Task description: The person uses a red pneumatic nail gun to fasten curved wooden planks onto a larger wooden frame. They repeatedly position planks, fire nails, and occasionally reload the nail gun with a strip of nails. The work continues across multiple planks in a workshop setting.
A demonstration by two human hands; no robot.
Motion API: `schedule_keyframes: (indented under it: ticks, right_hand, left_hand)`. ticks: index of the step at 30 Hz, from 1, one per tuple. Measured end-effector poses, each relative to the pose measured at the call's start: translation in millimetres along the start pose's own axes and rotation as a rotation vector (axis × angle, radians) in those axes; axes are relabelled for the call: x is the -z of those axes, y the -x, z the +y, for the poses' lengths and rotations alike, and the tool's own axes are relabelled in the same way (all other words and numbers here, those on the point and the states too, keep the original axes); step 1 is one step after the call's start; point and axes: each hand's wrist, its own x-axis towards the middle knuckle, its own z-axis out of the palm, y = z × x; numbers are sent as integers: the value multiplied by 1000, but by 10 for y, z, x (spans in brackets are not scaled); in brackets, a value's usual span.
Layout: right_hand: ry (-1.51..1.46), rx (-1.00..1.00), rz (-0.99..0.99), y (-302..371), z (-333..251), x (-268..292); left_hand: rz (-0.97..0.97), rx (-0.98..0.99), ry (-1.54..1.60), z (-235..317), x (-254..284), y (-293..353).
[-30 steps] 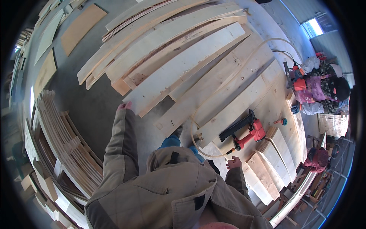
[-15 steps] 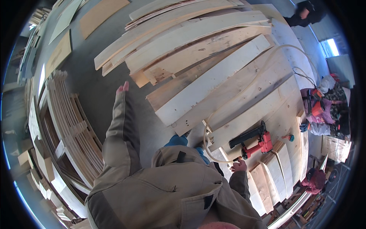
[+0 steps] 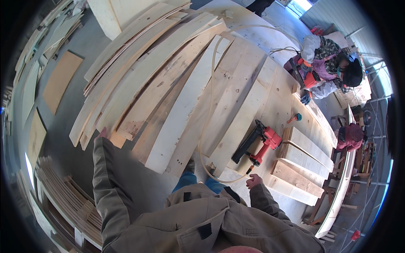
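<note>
My left hand (image 3: 101,133) is stretched out at the near end of a long pale board (image 3: 158,63) in the stack on the left. Its fingers look extended and seem to meet the board's end; the exact contact is too small to make out. My right hand (image 3: 254,181), fingers curled with nothing visible in them, is beside the hose fitting of a red and black nail gun (image 3: 265,145). The nail gun lies on the boards, apart from the hand. A pale air hose (image 3: 206,122) loops from its handle across the wood toward the far side.
Short planks (image 3: 297,179) lie to the right. A small teal-topped tool (image 3: 298,117) rests on the wood. Across the boards a co-worker in a dark cap (image 3: 352,72) holds a red tool (image 3: 312,79). Stacked frames (image 3: 69,202) stand at the lower left; loose panels (image 3: 62,80) lie on the floor.
My view has turned, so the boards appear further left and lower. My left hand has come from over bare floor to the board's end. My right hand stays near the nail gun's hose fitting.
</note>
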Motion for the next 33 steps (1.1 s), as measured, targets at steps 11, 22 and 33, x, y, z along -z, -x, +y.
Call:
schedule_keyframes:
  ticks: [11,22,33]
  right_hand:
    - [-78,134,-29,115,-351,-45]
    - [-618,503,-596,352,-3337,-894]
    - [-980,288,-867,119,-4684,-2191]
  left_hand:
    - [-204,-199,760,38,222,584]
    - [-251,22,861,-915,924,3884]
    - [-470,73,898,-2990,1719,4921]
